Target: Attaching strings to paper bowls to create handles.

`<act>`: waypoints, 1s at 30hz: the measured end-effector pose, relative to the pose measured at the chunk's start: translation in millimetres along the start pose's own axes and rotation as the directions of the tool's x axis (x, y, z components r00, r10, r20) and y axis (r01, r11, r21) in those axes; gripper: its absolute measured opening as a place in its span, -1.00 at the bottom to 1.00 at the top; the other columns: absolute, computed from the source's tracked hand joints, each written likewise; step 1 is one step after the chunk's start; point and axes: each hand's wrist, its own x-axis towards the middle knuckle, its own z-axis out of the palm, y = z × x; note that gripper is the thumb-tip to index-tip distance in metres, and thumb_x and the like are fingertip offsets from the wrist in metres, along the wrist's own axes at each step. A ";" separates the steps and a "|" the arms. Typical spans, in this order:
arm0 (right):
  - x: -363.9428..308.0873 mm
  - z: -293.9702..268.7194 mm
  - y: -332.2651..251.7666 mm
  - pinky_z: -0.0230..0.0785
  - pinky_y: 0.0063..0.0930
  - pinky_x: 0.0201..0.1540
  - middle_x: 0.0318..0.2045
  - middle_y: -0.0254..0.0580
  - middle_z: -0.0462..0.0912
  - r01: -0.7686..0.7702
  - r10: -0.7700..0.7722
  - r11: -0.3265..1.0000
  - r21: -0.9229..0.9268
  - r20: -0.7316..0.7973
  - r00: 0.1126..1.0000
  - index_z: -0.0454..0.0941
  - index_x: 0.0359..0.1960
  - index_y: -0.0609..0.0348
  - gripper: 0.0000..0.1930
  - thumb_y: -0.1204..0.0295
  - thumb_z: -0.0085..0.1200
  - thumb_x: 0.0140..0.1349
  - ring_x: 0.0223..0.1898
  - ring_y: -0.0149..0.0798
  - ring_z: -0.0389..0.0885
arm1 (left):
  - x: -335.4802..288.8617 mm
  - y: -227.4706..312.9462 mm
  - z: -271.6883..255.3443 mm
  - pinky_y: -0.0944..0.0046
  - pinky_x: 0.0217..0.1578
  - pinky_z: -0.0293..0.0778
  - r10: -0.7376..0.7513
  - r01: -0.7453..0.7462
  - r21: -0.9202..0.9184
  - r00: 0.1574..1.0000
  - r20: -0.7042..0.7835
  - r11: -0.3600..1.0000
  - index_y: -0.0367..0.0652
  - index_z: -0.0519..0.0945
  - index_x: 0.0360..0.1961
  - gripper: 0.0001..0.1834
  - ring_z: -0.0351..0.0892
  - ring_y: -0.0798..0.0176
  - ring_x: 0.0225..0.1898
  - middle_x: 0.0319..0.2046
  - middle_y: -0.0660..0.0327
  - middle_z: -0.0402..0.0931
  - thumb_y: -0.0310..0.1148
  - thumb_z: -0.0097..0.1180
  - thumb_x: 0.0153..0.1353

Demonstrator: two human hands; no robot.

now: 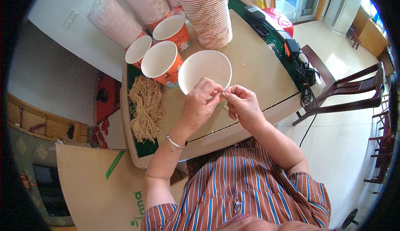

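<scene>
My left hand [202, 102] and my right hand [243, 106] meet fingertip to fingertip at the table's near side. Both pinch a thin beige string [226, 106], and a short end of it hangs by the right fingers. Just beyond them stands a large white paper bucket [204, 70], open side up, partly behind the left hand. To the left lies a bundle of beige strings [146, 108] on the green table edge. Orange-printed paper buckets [162, 62] stand behind it.
A tall stack of nested buckets [208, 18] with strings over its side rises at the back. Plastic-wrapped bucket stacks [114, 21] lean by the wall. Black cables and adapters [306, 77] lie along the right edge, near a dark wooden chair [354, 85]. A cardboard box [96, 181] sits lower left.
</scene>
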 end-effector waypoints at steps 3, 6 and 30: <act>-2.0 3.9 -6.0 0.00 -0.66 -0.70 -0.64 -0.52 0.38 -0.071 0.071 0.994 0.089 -0.004 0.997 0.53 -0.27 0.13 -0.94 0.45 0.13 0.37 -0.71 -0.62 0.20 | -0.5 2.2 -1.2 0.25 -0.36 0.63 0.004 -0.004 -0.005 1.000 0.006 1.000 -0.22 0.60 -0.23 -0.86 0.66 0.21 -0.32 -0.27 0.17 0.50 -0.57 0.23 0.18; -3.4 1.3 -9.2 -0.05 -0.66 -0.69 -0.64 -0.54 0.35 -0.155 0.152 0.973 0.172 0.030 0.988 0.54 -0.27 0.11 -0.93 0.43 0.14 0.37 -0.71 -0.63 0.16 | -0.6 5.9 -3.0 0.25 -0.35 0.65 -0.032 0.033 -0.020 0.999 0.017 0.999 -0.22 0.62 -0.22 -0.87 0.67 0.22 -0.29 -0.25 0.18 0.50 -0.57 0.23 0.18; -4.3 3.2 -8.4 0.13 -0.68 -0.66 -0.52 -0.52 0.46 0.022 -0.019 0.998 -0.063 0.041 0.999 0.51 -0.15 0.12 -0.85 0.44 0.21 0.33 -0.63 -0.64 0.29 | 6.0 -3.3 -10.0 0.32 -0.19 0.62 -0.042 0.045 -0.046 0.997 0.072 0.998 -0.28 0.61 -0.33 -0.91 0.61 0.29 -0.20 -0.24 0.18 0.52 -0.66 0.17 0.13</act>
